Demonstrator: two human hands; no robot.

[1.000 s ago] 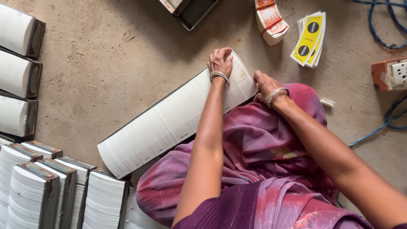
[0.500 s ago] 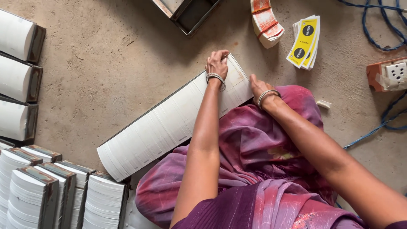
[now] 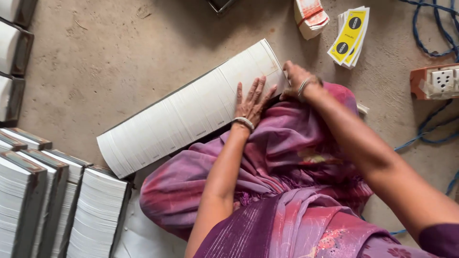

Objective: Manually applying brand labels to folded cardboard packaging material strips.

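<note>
pressing flat, our left hand (image 3: 252, 101) has spread its fingers on the card row (image 3: 191, 112) at frame centre; earlier it curled over the far end, where our right hand (image 3: 295, 79) now grips.

We see a bare concrete floor (image 3: 119, 62) with packed trays of white sheets (image 3: 57, 205) standing on edge at the lower left, and more such trays (image 3: 12, 57) lined along the left border. At the top we find a small stack of red-and-white cards (image 3: 311, 16), just beside it a fanned stack of yellow cards with black round marks (image 3: 349, 36), and the corner of a dark tray (image 3: 220, 5) cut by the frame. At the right an orange socket box (image 3: 435, 81) sits among loops of blue cable (image 3: 430, 33), and purple draped cloth (image 3: 287, 167) fills the lower middle.
</note>
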